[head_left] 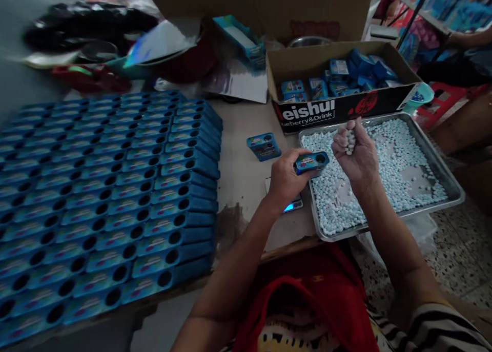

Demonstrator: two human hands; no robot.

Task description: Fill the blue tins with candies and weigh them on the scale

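A small hand-packing workshop is operating at a worn wooden table: rows of identical open blue candy boxes are lying massed at left, a metal tray of pale blue-and-white tablets is sitting at right, and a black-fronted cardboard carton of filled blue packs is standing at the far side. A speckled terrazzo floor is showing near right.

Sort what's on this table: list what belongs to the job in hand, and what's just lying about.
In use:
left hand, gripping a blue box
right hand, cupping pellets
tray of pellets
rows of boxes

Lying about:
lone box
carton of boxes
scale
red tool
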